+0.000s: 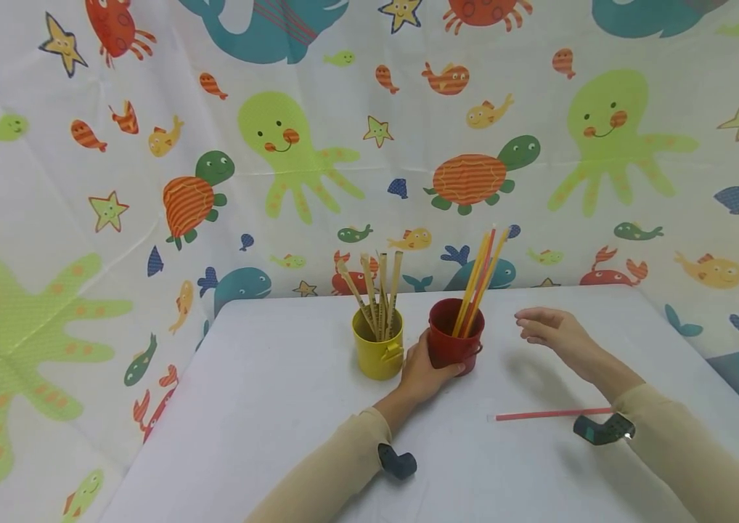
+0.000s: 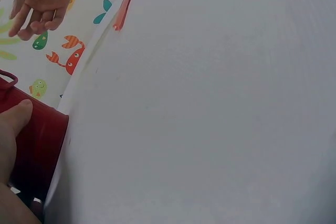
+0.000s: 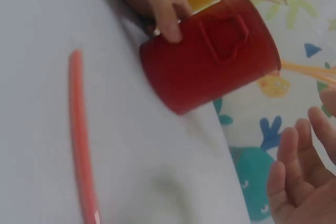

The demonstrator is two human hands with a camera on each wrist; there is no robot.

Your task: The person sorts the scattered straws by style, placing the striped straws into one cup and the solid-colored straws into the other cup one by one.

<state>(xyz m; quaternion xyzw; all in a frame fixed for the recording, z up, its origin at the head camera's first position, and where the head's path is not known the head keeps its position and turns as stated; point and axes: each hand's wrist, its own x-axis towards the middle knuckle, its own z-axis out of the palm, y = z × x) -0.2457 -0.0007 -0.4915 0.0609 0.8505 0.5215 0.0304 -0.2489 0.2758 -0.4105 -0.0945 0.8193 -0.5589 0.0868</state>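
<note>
My left hand (image 1: 425,370) grips a small red bucket (image 1: 453,349) low on its side, with the thumb across the front, as the left wrist view also shows. Several slender orange and red straw-like sticks (image 1: 478,287) stand in the bucket, leaning to the right. To the right of it, my right hand (image 1: 555,335) is held in the air over the table, fingers extended and nothing in them. Below that hand a single red straw-like stick (image 1: 539,415) with a clear end lies on the tabletop; the right wrist view shows it close up (image 3: 79,135).
Just left of the red bucket stands a yellow bucket (image 1: 379,357) holding several thin tan sticks (image 1: 382,294). Both are on a white-covered table (image 1: 278,407). Behind it hangs a cloth (image 1: 356,87) printed with sea animals.
</note>
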